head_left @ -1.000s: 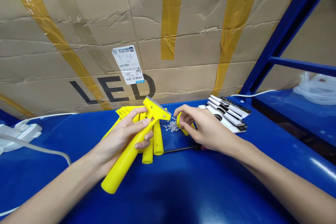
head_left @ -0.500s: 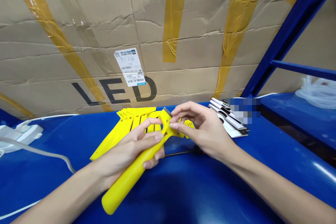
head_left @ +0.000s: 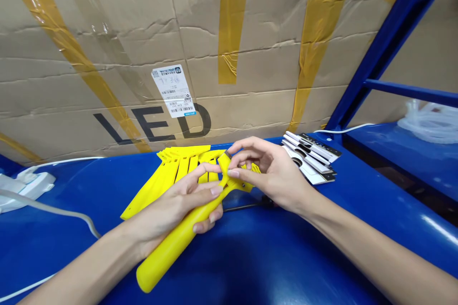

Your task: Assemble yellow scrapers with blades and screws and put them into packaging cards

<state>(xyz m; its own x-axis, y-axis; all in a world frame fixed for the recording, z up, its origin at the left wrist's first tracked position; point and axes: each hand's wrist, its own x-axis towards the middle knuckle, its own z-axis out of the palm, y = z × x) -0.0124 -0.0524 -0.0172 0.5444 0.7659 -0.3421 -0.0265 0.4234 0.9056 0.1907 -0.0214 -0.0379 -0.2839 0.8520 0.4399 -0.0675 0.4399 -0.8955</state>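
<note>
My left hand (head_left: 195,200) is wrapped around a yellow plastic tool (head_left: 175,236) with a thick round handle and a forked head. The handle slants down to the lower left, and a small dark piece sits at the tip of one fork arm. At that head, the thumb and fingers of my right hand (head_left: 268,169) are pinched together. Whatever lies between those fingertips is too small and covered to make out. Behind my left hand, several flat yellow plastic pieces (head_left: 157,186) lie overlapping on the blue surface (head_left: 257,257).
A large taped cardboard box (head_left: 265,19) stands along the back. Folded black-and-white card pieces (head_left: 311,159) lie right of my right hand. A thin dark rod (head_left: 243,207) lies behind the tool. A white device with a cable (head_left: 32,190) is at left; clear tubing (head_left: 429,121) is at right.
The head of the yellow tool has turned slightly under my right fingertips. Both hands keep nearly the same grip, and the whole view has shifted a little.
</note>
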